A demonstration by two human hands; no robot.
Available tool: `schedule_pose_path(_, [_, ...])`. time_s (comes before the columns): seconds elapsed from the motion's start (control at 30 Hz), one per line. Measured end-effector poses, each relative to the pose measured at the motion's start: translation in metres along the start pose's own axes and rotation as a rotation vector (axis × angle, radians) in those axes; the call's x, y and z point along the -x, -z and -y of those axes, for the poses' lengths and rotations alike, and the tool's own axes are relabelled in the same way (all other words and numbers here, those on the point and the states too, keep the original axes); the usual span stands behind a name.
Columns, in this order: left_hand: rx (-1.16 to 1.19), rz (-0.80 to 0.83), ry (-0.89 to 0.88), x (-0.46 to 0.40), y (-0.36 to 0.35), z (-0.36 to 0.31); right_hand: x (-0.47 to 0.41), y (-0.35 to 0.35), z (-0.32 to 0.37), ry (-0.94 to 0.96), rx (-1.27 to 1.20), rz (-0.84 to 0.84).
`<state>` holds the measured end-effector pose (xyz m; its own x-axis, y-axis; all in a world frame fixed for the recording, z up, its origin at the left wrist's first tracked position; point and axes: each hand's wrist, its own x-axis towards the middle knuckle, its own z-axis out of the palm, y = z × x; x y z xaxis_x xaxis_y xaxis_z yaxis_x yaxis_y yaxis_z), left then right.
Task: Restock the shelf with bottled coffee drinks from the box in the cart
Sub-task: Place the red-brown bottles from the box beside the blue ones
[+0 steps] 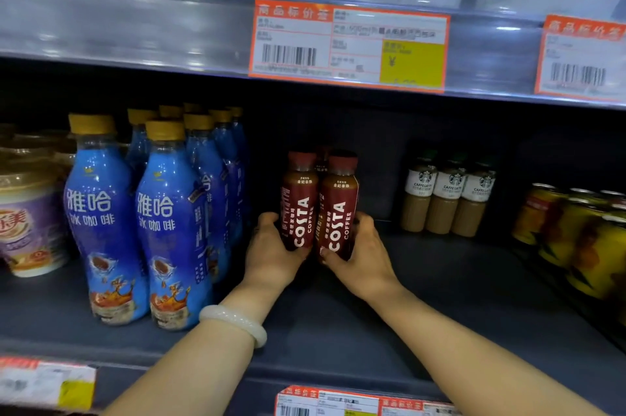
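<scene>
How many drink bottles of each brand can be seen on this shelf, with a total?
Costa bottles: 3 visible, the front two held by the left hand and right hand, one partly hidden behind.
Starbucks bottles: 3.
Blue bottles: at least 7 by caps; the back rows are hard to tell.
Total: at least 13.

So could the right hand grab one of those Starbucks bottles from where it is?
Probably yes. The Starbucks bottles stand just right of the right hand, with only bare shelf between. But it is holding a Costa bottle, so it must let go first.
</scene>
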<state>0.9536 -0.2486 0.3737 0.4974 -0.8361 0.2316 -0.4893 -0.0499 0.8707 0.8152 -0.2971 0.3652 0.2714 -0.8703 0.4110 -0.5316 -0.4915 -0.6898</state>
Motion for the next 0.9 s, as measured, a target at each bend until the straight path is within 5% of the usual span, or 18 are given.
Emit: schedule_pose_path(0.9, [-0.081, 0.014, 0.044, -0.0026, -0.0055, 0.0035, -0.0025, 0.0030, 0.0014, 0.002, 0.047, 0.007])
